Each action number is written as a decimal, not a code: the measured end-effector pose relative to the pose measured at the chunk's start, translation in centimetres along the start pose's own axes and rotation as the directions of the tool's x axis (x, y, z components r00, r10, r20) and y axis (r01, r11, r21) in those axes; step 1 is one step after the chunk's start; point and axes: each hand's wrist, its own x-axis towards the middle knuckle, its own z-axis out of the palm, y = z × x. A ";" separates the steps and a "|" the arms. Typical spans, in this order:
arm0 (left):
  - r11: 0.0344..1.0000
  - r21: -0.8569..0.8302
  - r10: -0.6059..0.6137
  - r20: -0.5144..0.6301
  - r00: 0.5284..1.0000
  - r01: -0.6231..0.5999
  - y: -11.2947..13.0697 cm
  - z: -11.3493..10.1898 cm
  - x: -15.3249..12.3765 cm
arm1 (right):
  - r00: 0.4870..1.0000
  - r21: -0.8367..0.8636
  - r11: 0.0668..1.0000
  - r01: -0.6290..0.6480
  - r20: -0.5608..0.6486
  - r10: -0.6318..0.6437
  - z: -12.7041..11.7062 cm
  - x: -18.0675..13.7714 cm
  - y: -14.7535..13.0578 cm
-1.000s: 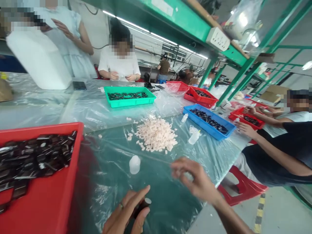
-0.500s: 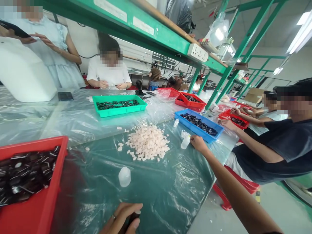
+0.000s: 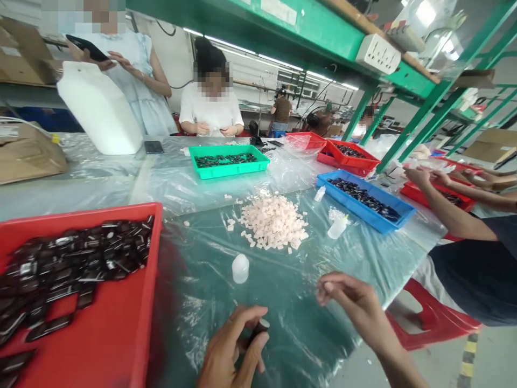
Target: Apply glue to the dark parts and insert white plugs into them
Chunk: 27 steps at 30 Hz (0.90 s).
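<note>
My left hand (image 3: 238, 345) is closed around a small dark piece (image 3: 258, 327) with a pale end pointing up. Over the plastic-covered table, to its right, hangs my right hand (image 3: 351, 302); its fingers are pinched together, and whatever they may hold is hidden. A small white container (image 3: 240, 268) stands just beyond my left hand. Farther back lies a heap of small cream-coloured pieces (image 3: 274, 221). Right of the heap is a translucent bottle (image 3: 337, 227) with a yellow tip, beside a little pile of white bits (image 3: 335, 214).
A red tray (image 3: 155, 253) of dark glossy pieces fills the left side. Beyond the heap are a green tray (image 3: 230, 170) and a blue tray (image 3: 363, 202), both holding dark pieces. A white jug (image 3: 100, 113) stands back left. Co-workers sit across and at right.
My right hand has drawn back from the yellow-tipped bottle toward my left hand. My left hand still holds the dark piece. The view has swung left.
</note>
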 end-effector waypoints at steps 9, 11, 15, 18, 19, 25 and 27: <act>0.998 0.037 -0.052 0.097 0.994 0.048 2.2 -0.8 0.3 | 0.979 0.073 0.983 0.167 0.108 -0.174 8.9 0.5 -3.9; 0.998 0.029 -0.062 0.092 0.994 0.059 2.4 -0.8 0.3 | 0.981 0.069 0.983 0.171 0.082 -0.177 9.2 0.3 -4.0; 0.997 0.013 -0.072 0.086 0.994 0.071 2.5 -0.8 0.2 | 0.979 0.070 0.981 0.183 0.073 -0.188 9.2 0.0 -4.3; 0.997 0.003 -0.078 0.078 0.994 0.078 2.4 -0.7 0.1 | 0.976 0.078 0.977 0.199 0.069 -0.205 9.1 -0.1 -4.6; 0.997 -0.001 -0.082 0.076 0.994 0.083 2.4 -0.7 0.1 | 0.976 0.079 0.976 0.201 0.063 -0.206 9.1 -0.1 -4.7; 0.995 -0.020 -0.096 0.070 0.993 0.097 2.3 -0.8 0.1 | 0.976 0.010 0.976 0.215 0.035 -0.216 9.2 -0.4 -4.8; 0.995 -0.010 -0.103 0.068 0.992 0.104 2.2 -0.8 0.1 | 0.971 -0.034 0.971 0.239 0.020 -0.238 9.3 -0.6 -4.8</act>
